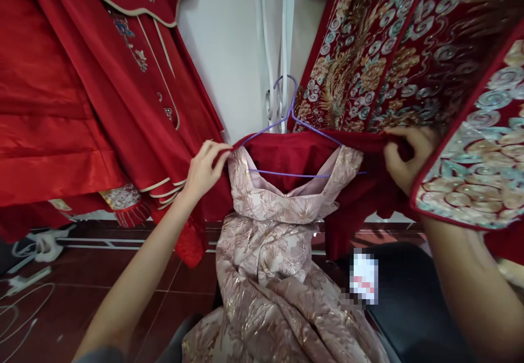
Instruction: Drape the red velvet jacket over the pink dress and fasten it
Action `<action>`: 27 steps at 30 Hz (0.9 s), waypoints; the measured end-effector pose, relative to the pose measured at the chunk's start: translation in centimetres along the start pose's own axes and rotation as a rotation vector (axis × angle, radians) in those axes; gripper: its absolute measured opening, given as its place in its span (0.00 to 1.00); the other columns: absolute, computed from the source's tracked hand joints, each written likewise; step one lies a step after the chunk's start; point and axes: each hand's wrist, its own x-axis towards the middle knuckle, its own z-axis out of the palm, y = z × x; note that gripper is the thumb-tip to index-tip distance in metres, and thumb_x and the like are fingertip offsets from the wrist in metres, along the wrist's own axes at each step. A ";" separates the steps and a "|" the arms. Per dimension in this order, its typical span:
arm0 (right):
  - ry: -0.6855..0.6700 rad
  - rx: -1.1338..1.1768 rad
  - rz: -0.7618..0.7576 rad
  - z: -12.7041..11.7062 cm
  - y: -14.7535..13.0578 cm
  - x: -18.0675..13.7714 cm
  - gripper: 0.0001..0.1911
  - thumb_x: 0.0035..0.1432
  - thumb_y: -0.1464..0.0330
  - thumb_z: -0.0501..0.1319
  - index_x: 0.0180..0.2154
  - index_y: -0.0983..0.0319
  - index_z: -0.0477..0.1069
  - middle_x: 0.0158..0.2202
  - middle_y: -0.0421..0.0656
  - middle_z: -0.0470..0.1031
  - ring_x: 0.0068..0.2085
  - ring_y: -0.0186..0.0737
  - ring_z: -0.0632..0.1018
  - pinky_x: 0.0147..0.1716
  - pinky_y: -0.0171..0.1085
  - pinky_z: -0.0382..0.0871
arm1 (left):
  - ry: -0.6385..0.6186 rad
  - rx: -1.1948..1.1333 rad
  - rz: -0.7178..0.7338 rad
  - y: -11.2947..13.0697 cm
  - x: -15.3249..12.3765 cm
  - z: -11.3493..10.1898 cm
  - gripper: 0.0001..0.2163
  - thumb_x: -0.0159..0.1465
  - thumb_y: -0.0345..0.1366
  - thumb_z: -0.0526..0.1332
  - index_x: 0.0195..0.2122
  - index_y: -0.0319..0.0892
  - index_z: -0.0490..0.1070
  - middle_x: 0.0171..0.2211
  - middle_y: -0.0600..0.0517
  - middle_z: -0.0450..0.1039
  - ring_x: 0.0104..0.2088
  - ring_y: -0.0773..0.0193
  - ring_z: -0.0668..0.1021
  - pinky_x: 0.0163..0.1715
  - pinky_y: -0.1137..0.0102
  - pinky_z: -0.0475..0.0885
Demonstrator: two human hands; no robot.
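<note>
A pale pink brocade dress [270,243] hangs from a purple wire hanger [286,117], with a dark red garment [286,153] draped over the same hanger behind it. My left hand [203,169] pinches the left edge of the dark red garment at the hanger's shoulder. My right hand [405,158] is closed on the dark red cloth at the right shoulder. The dress's skirt trails down toward a black surface [413,303] below.
Red satin robes [82,106] with gold trim hang at the left. An embroidered red and gold robe [409,52] hangs at the right, partly over my right arm. A white wall [229,52] stands behind. White cables [28,275] lie on the dark red tiled floor.
</note>
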 end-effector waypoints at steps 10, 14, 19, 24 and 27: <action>-0.618 0.179 -0.063 0.2 -4.3 -0.2 0.34 0.49 0.73 0.56 0.60 0.63 0.56 0.35 0.44 0.70 0.36 0.43 0.75 0.40 0.42 0.68 | -0.119 -0.116 -0.360 0.5 0.6 2.5 0.06 0.60 0.38 0.62 0.36 0.43 0.68 0.34 0.51 0.75 0.38 0.60 0.77 0.41 0.68 0.69; -0.652 0.463 -0.004 4.2 -6.6 -2.0 0.33 0.47 0.75 0.57 0.57 0.60 0.54 0.33 0.40 0.66 0.35 0.39 0.72 0.36 0.37 0.68 | -0.031 -0.240 -0.371 3.5 1.1 4.7 0.06 0.61 0.37 0.61 0.37 0.43 0.67 0.34 0.51 0.76 0.38 0.61 0.78 0.43 0.68 0.69; -0.710 0.881 0.100 6.3 -12.2 -5.5 0.33 0.51 0.75 0.56 0.58 0.55 0.51 0.37 0.40 0.61 0.33 0.34 0.70 0.24 0.30 0.64 | -0.144 -0.492 -0.256 7.7 -0.2 7.7 0.07 0.63 0.38 0.60 0.41 0.44 0.66 0.34 0.52 0.74 0.35 0.65 0.77 0.39 0.71 0.70; -0.615 1.117 0.363 6.9 -13.1 -7.5 0.39 0.54 0.67 0.62 0.63 0.52 0.46 0.34 0.37 0.63 0.33 0.34 0.72 0.31 0.33 0.70 | -0.114 -0.399 -0.258 8.3 -2.3 8.1 0.13 0.61 0.35 0.62 0.48 0.45 0.69 0.37 0.51 0.72 0.36 0.65 0.75 0.41 0.70 0.70; -0.531 1.075 0.570 7.2 -12.0 -7.6 0.28 0.53 0.61 0.65 0.54 0.57 0.62 0.29 0.35 0.65 0.31 0.34 0.74 0.37 0.36 0.73 | -0.115 -0.332 -0.258 7.8 -3.2 8.0 0.17 0.61 0.34 0.62 0.52 0.46 0.71 0.38 0.50 0.69 0.37 0.64 0.75 0.42 0.68 0.70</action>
